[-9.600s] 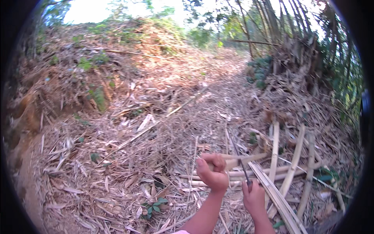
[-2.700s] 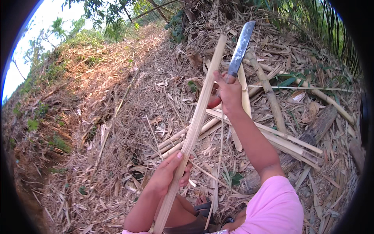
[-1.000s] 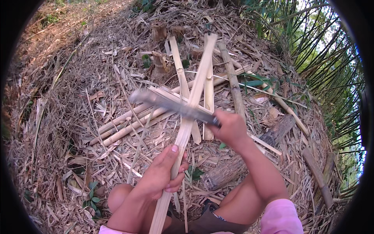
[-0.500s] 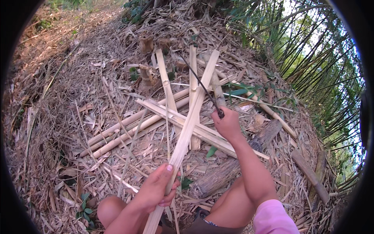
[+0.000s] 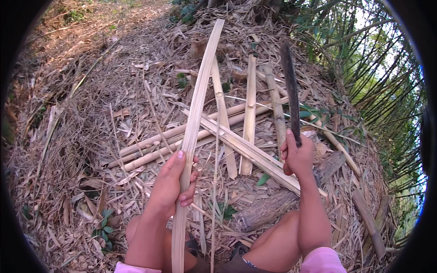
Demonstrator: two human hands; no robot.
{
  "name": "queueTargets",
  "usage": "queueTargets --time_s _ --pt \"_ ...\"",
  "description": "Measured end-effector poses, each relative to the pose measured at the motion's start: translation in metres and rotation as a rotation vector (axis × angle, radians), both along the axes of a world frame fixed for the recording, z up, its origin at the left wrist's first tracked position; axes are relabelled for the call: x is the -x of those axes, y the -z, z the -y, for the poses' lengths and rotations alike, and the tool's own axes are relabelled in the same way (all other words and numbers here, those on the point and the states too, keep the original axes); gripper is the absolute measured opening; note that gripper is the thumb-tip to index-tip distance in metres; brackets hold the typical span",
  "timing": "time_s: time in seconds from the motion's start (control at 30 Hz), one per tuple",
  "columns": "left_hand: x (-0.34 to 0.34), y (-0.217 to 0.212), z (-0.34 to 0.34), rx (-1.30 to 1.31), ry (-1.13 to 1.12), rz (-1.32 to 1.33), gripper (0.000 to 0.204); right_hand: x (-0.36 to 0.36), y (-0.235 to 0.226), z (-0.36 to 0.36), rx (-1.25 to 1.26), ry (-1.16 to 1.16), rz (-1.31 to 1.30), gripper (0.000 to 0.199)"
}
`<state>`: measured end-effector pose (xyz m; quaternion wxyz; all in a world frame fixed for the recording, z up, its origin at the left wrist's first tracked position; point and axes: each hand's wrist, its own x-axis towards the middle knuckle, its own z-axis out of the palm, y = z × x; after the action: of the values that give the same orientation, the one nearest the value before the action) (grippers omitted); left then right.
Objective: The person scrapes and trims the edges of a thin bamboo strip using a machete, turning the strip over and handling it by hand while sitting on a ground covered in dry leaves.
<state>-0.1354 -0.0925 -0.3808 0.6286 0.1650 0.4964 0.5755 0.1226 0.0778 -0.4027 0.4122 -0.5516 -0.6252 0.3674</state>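
Observation:
A long, pale split bamboo strip (image 5: 196,107) runs upright in front of me, its lower end passing down between my knees. My left hand (image 5: 176,184) is closed round its lower half, thumb along the face. In my right hand (image 5: 298,154) is the handle of a dark, long-bladed machete (image 5: 290,84), its blade pointing up and away from the strip. The fist hides most of the handle. Beyond the hands, split bamboo pieces (image 5: 255,152) lie crossed over bamboo poles (image 5: 150,159) on the ground.
A thick weathered log (image 5: 261,211) lies by my right knee, with another short log (image 5: 368,218) farther right. Cut bamboo stumps (image 5: 199,48) stand at the far side. Dry leaves (image 5: 91,150) cover the ground, and bamboo stalks (image 5: 364,77) rise at the right.
My left hand has raised the strip and swung its top leftward, more upright. The machete has moved right, away from the strip, and its blade now stands nearly upright.

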Motion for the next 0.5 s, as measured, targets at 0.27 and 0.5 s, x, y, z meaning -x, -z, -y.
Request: queueTargets --time_s 0.27,0.5 --pt "0.007 -0.007 -0.001 -0.071 -0.029 0.003 0.042 -0.010 0.012 -0.017 -0.435 0.021 0.210 0.024" --pt "-0.003 0.010 -0.005 -0.134 0.278 0.546 0.048 0.031 0.005 0.016 0.011 -0.295 -0.237 0.027"
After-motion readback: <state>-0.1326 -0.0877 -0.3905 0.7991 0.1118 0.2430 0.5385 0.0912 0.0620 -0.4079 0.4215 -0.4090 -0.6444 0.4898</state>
